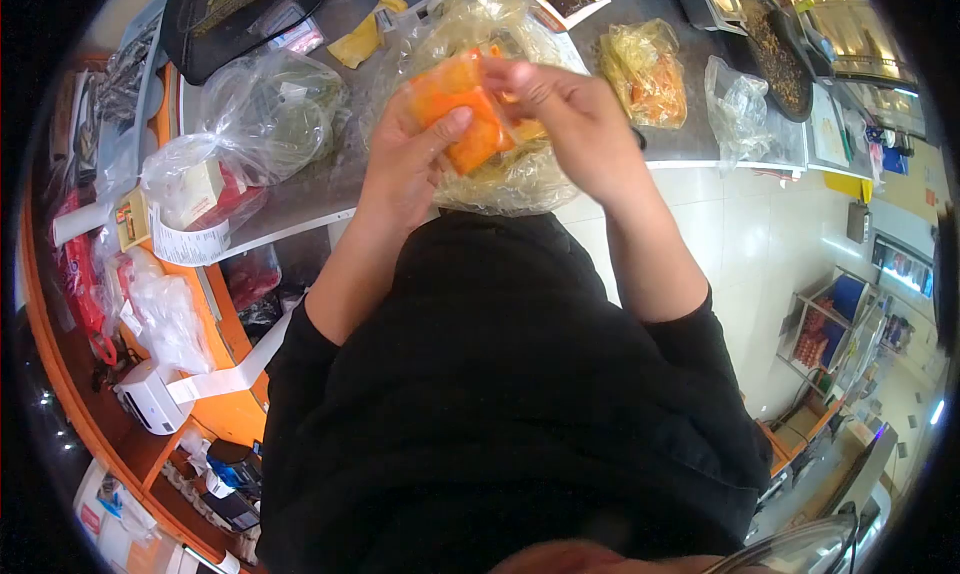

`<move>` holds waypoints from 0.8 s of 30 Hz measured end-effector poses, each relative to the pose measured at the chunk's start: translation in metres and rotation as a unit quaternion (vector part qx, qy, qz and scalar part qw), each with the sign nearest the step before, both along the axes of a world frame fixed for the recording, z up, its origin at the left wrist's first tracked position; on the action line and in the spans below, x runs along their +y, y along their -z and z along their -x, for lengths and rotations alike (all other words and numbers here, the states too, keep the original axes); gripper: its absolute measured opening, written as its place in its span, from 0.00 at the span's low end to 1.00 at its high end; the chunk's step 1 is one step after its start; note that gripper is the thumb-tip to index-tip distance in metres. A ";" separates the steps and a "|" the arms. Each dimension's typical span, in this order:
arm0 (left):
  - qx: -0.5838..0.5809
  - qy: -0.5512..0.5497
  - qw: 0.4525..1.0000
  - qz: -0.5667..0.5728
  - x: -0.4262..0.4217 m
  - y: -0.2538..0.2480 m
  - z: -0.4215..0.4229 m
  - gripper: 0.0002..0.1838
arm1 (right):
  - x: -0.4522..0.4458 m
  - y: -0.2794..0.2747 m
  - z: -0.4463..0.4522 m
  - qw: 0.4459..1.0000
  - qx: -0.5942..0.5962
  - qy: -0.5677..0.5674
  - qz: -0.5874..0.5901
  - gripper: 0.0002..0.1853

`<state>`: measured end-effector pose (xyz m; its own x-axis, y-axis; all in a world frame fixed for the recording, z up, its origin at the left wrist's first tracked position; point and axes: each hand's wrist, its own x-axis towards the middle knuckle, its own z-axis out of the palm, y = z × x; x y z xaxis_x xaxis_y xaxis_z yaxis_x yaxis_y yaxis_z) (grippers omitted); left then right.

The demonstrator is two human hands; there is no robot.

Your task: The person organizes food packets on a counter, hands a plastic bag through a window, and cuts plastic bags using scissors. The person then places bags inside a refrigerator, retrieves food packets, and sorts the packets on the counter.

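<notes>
My left hand (405,164) is closed on a small clear packet with bright orange contents (462,99), its thumb lying across the front. My right hand (580,124) is at the packet's upper right edge, its thumb and fingers bent together in a pinch there. Those fingertips are slightly blurred. Directly under both hands sits a large, crumpled clear plastic bag (500,189) with yellowish-orange contents, reaching over the table's front edge. What exactly lies inside it is partly hidden by my hands.
Left on the dark table (345,179) is a knotted clear bag (270,104). A yellow wrapper (365,36) lies behind it. To the right are a bag of orange and green food (645,74) and a crumpled clear bag (738,109). A label printer (152,399) stands low on the left.
</notes>
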<state>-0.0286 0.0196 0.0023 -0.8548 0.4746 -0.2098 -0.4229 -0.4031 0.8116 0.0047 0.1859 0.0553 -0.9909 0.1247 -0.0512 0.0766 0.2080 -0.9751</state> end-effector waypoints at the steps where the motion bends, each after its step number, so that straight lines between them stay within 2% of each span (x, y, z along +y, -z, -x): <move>1: -0.026 -0.002 0.999 -0.025 -0.004 0.001 0.002 0.20 | 0.005 0.004 0.006 0.999 0.026 0.025 0.000 0.16; 2: -0.051 -0.005 0.997 -0.050 -0.009 0.002 0.003 0.21 | 0.012 0.010 0.012 0.997 0.052 0.050 0.000 0.16; 5: -0.091 -0.030 0.992 -0.085 -0.026 0.008 0.009 0.21 | 0.046 0.042 0.037 0.981 0.019 0.054 -0.185 0.17; 8: -0.103 -0.066 0.989 -0.083 -0.040 0.015 0.012 0.22 | 0.054 0.087 0.051 0.892 -0.172 -0.019 -0.418 0.19; 11: -0.111 -0.089 0.986 -0.083 -0.049 0.015 0.012 0.22 | 0.028 0.098 0.052 0.840 -0.172 -0.001 -0.515 0.23; 12: -0.113 -0.094 0.986 -0.084 -0.051 0.014 0.011 0.22 | 0.025 0.102 0.055 0.869 -0.150 -0.005 -0.471 0.25; 15: -0.098 -0.093 0.987 -0.082 -0.052 0.009 0.012 0.21 | 0.024 0.100 0.064 0.845 -0.210 -0.063 -0.487 0.24; 18: -0.072 -0.120 0.989 -0.048 -0.054 0.007 0.013 0.20 | 0.025 0.094 0.061 0.858 -0.191 -0.084 -0.469 0.22; 21: -0.032 -0.153 0.987 -0.021 -0.058 0.008 0.018 0.19 | 0.028 0.071 0.048 0.893 -0.138 -0.021 -0.428 0.18; 23: -0.019 -0.171 0.985 -0.002 -0.059 0.013 0.022 0.19 | 0.043 0.052 0.047 0.969 -0.138 -0.053 -0.198 0.16; 24: -0.013 -0.179 0.984 0.008 -0.059 0.015 0.023 0.19 | 0.048 0.043 0.047 0.986 -0.135 -0.067 -0.077 0.15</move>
